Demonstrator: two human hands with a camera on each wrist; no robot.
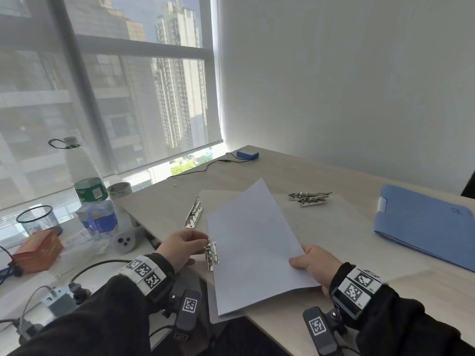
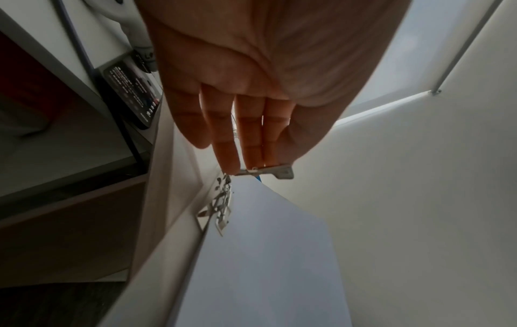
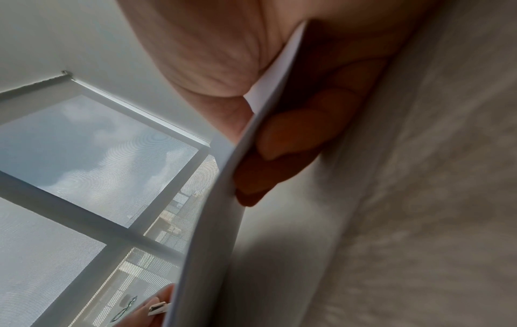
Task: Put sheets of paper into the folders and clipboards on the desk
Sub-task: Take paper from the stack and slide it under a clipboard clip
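Note:
A stack of white paper sheets (image 1: 257,247) lies slanted over a pale open folder (image 1: 334,232) at the desk's near edge. My right hand (image 1: 316,265) grips the stack's right edge, with the thumb on top and the fingers (image 3: 293,132) underneath; the paper (image 3: 218,210) bows upward. My left hand (image 1: 185,249) pinches the raised metal lever (image 2: 265,171) of the folder's near clip (image 1: 212,254), right at the paper's left edge (image 2: 265,254). A second clip (image 1: 194,217) lies farther back on the folder. A blue folder (image 1: 424,227) lies shut at the right.
Loose metal clips (image 1: 309,199) lie beyond the paper. At the left stand a water bottle (image 1: 82,173), a tape roll (image 1: 119,191), a mesh pen cup (image 1: 38,222) and a red box (image 1: 38,253). A blue device (image 1: 247,154) with a cable sits at the far corner.

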